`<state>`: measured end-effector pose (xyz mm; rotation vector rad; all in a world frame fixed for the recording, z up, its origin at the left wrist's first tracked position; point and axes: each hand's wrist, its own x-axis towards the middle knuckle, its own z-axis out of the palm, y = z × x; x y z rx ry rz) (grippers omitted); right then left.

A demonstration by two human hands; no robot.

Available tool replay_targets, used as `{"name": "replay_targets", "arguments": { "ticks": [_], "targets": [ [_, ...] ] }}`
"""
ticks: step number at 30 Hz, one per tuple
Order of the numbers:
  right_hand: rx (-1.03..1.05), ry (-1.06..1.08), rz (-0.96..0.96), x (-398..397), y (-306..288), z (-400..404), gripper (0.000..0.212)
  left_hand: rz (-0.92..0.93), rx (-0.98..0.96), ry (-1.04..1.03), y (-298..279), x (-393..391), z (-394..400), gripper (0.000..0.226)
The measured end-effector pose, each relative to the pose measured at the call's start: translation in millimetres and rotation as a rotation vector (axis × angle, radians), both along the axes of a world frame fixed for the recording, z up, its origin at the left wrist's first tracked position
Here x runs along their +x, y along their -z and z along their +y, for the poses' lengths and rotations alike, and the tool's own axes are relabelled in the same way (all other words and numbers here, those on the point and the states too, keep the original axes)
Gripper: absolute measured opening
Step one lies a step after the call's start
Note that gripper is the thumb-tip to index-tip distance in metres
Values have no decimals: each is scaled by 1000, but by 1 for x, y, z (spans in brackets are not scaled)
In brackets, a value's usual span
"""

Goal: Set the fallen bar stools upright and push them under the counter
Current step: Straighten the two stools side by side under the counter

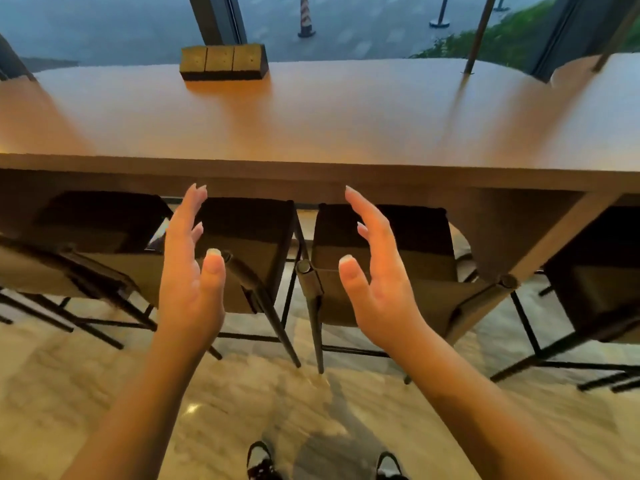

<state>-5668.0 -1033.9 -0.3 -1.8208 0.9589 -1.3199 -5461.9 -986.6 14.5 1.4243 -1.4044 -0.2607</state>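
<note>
A smooth wooden tabletop (311,112) runs along tall windows, above a glossy marbled floor (242,403). From the left, we see four stools standing upright, tucked partly beneath it: the leftmost stool (86,237), the second stool (252,244), the third stool (422,258), the rightmost stool (602,271), all brown-upholstered on thin black metal legs. Our left hand (190,282) and right hand (377,282) hover with the grip spread, palms inward, holding nothing. A blocky wooden box (223,61) rests on top.
</note>
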Motion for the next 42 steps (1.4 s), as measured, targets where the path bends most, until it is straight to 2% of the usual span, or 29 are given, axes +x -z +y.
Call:
{"name": "replay_targets", "arguments": {
  "ticks": [4,8,11,14,18,21,23,26,29,32,37,42],
  "targets": [
    [63,101,23,53,12,-1,70,46,121,85,22,56,-23,49],
    [111,197,28,110,20,-7,67,-27,184,172,36,118,-40,58],
    [148,236,72,135,28,-12,64,-66,191,233,45,147,-53,57],
    [185,259,127,146,41,-17,65,-142,181,302,57,160,-65,63],
    [222,267,214,147,64,-27,62,-272,277,325,82,166,-84,70],
    [215,263,393,138,86,-42,65,-532,298,231,104,171,-101,78],
    [190,264,636,131,101,-54,69,-691,362,234,118,179,-112,75],
    [182,234,960,121,120,-69,70,-781,499,317,138,187,-126,72],
    [150,211,1125,115,134,-74,61,-866,586,325,150,186,-131,66],
    [110,220,1158,112,138,-79,52,-964,592,292,155,180,-136,56],
    [76,186,1205,107,138,-84,50,-1021,641,249,156,178,-140,47],
    [49,181,1120,103,135,-83,33,-1028,609,239,161,181,-136,47]
  ]
}}
